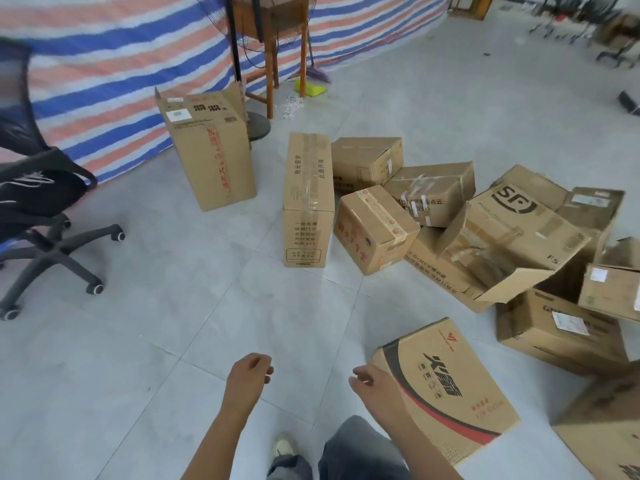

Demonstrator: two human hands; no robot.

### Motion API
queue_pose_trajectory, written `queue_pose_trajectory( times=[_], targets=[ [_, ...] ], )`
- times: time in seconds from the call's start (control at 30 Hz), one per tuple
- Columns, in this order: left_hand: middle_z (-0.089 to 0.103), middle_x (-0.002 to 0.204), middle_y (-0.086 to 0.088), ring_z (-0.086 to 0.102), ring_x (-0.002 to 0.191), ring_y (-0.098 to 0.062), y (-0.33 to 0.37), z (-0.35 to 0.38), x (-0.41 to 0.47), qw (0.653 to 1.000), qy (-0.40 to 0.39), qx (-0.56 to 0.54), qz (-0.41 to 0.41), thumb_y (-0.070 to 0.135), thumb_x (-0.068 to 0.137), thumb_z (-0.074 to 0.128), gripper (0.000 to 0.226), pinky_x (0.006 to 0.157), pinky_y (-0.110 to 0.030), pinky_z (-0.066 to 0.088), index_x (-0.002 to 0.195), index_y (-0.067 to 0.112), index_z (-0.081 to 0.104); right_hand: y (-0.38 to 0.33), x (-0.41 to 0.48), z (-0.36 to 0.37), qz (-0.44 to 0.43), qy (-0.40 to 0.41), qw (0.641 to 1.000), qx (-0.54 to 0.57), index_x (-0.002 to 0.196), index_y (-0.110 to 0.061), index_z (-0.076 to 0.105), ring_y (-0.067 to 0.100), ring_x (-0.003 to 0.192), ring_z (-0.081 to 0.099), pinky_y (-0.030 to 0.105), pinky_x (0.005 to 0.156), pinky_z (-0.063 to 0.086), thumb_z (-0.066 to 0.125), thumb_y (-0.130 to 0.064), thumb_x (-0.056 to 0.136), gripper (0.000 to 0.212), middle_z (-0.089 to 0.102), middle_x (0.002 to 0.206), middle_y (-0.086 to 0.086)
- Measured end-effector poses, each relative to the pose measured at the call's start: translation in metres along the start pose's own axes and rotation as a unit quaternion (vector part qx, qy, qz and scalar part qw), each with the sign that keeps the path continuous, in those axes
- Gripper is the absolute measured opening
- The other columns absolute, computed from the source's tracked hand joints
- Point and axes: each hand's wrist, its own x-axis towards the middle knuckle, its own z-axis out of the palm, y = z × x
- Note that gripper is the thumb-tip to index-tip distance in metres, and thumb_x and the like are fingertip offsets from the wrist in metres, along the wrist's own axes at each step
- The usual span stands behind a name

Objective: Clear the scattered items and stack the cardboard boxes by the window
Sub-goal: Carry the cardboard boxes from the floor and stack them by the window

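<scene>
Showing both hands low over the floor (pixel 173 341); left hand (pixel 251 370) loosely curled, holding nothing; right hand (pixel 372 381) likewise empty, at the near corner of a printed box (pixel 446 386), contact unclear; other boxes (pixel 308 199) lie scattered ahead, from a tall box (pixel 211 150) by the tarp (pixel 104 64) to an SF box (pixel 512 230) at right; chair (pixel 41 202) at left.

On my feed, two bare forearms (pixel 221 434) come in from the bottom edge. Each ends in an uncovered hand: left hand (pixel 250 370), right hand (pixel 372 382). Loose, faded blue-grey denim trousers (pixel 360 448) cover the legs, with the cloth creased and folded. A pale cream low sneaker (pixel 284 446) with a rounded toe shows under one hem. Upper-body clothing is outside my view.
</scene>
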Motion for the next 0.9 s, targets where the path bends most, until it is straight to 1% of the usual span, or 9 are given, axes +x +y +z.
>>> queue_pose_trajectory(
  times=[0.07,0.13,0.23,0.37,0.47,0.53,0.6,0.77,0.9],
  targets=[
    [0.065,0.085,-0.008,0.058,0.073,-0.019,0.003,-0.007,0.015,1.0,0.005,0.002,-0.022,0.013,0.094,0.051,0.015,0.064,-0.026,0.041,0.084,0.01,0.062,-0.015,0.022,-0.004,0.014,-0.003,1.0,0.006,0.126,-0.011,0.053,0.013,0.099,0.051,0.016,0.073,0.037,0.049,-0.024,0.095,0.034,0.056,0.122,0.004],
    [0.064,0.083,-0.009,0.057,0.072,-0.02,0.013,-0.018,0.039,0.998,0.039,-0.015,-0.04,0.012,0.093,0.051,0.014,0.065,-0.027,0.041,0.085,0.008,0.062,-0.033,0.049,-0.008,0.005,-0.003,1.0,0.02,0.124,-0.007,0.054,0.015,0.096,0.051,0.018,0.076,0.036,0.051,-0.02,0.095,0.032,0.058,0.118,0.007],
    [0.063,0.08,-0.008,0.057,0.072,-0.021,0.04,-0.035,0.074,0.995,0.086,-0.037,-0.044,0.011,0.092,0.05,0.014,0.063,-0.028,0.039,0.084,0.007,0.061,-0.071,0.087,-0.013,-0.031,-0.016,0.999,-0.002,0.121,-0.006,0.056,0.022,0.108,0.056,0.021,0.081,0.038,0.05,-0.018,0.095,0.029,0.059,0.12,0.01],
    [0.063,0.079,-0.008,0.056,0.069,-0.018,0.083,-0.044,0.123,0.992,0.111,-0.034,-0.041,0.011,0.093,0.05,0.014,0.061,-0.026,0.039,0.085,0.006,0.061,-0.132,0.158,-0.018,-0.068,-0.054,0.996,-0.003,0.125,-0.009,0.054,0.018,0.11,0.054,0.018,0.084,0.036,0.05,-0.021,0.094,0.032,0.056,0.126,0.008],
    [0.064,0.083,-0.011,0.056,0.07,-0.02,0.118,-0.052,0.162,0.988,0.148,-0.04,-0.031,0.011,0.093,0.05,0.014,0.065,-0.028,0.04,0.088,0.003,0.061,-0.191,0.22,-0.033,-0.113,-0.058,0.992,0.027,0.125,-0.01,0.054,0.013,0.099,0.05,0.02,0.084,0.037,0.053,-0.021,0.093,0.034,0.057,0.116,0.005],
    [0.064,0.086,-0.013,0.057,0.072,-0.021,0.143,-0.058,0.187,0.982,0.176,-0.056,-0.033,0.011,0.093,0.05,0.015,0.071,-0.031,0.041,0.092,0.001,0.061,-0.23,0.255,-0.045,-0.139,-0.069,0.987,0.037,0.125,-0.011,0.053,0.012,0.097,0.048,0.021,0.084,0.038,0.054,-0.023,0.092,0.035,0.053,0.107,0.0],
    [0.064,0.087,-0.013,0.057,0.074,-0.022,0.165,-0.057,0.207,0.979,0.19,-0.066,-0.034,0.011,0.093,0.05,0.015,0.073,-0.032,0.04,0.094,0.001,0.061,-0.258,0.283,-0.054,-0.15,-0.077,0.985,0.043,0.124,-0.012,0.054,0.012,0.097,0.049,0.024,0.084,0.04,0.055,-0.024,0.091,0.035,0.053,0.106,-0.001],
    [0.065,0.089,-0.013,0.058,0.078,-0.023,0.2,-0.04,0.244,0.983,0.175,-0.043,-0.042,0.012,0.094,0.049,0.016,0.075,-0.032,0.04,0.096,0.002,0.062,-0.282,0.331,-0.059,-0.136,-0.107,0.985,0.008,0.123,-0.011,0.055,0.012,0.097,0.05,0.022,0.083,0.039,0.055,-0.023,0.09,0.034,0.054,0.107,0.001],
    [0.064,0.09,-0.016,0.057,0.077,-0.025,0.214,-0.049,0.277,0.978,0.19,-0.054,-0.062,0.01,0.094,0.048,0.017,0.072,-0.031,0.04,0.097,-0.001,0.061,-0.293,0.362,-0.059,-0.123,-0.122,0.985,-0.018,0.125,-0.011,0.054,0.013,0.1,0.05,0.025,0.089,0.04,0.055,-0.023,0.091,0.036,0.055,0.116,0.004]
  ],
)
